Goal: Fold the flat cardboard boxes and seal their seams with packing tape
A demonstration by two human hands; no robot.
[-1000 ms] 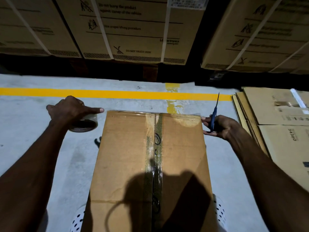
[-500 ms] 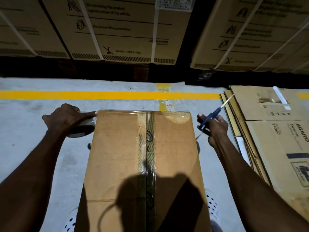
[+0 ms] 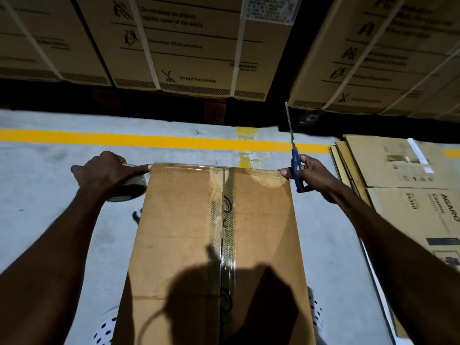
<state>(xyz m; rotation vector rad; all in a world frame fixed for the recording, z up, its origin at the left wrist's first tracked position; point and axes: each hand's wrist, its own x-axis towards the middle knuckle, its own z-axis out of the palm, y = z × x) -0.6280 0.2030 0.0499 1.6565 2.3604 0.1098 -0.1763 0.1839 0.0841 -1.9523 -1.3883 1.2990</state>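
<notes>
Left hand (image 3: pixel 107 170) grips clear tape roll (image 3: pixel 129 189), right hand (image 3: pixel 312 176) grips blue-handled scissors (image 3: pixel 295 161); keep tape taut along brown cardboard box (image 3: pixel 199 232) far edge, cut flush.

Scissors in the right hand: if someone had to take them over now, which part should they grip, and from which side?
Grip the blue handle, not the blade. The scissors stand nearly upright, the thin blade pointing up and away from the person, and the right hand wraps the handle's lower part. Probably safest to come in from the left side, over the box corner, below the blade tip.
</notes>
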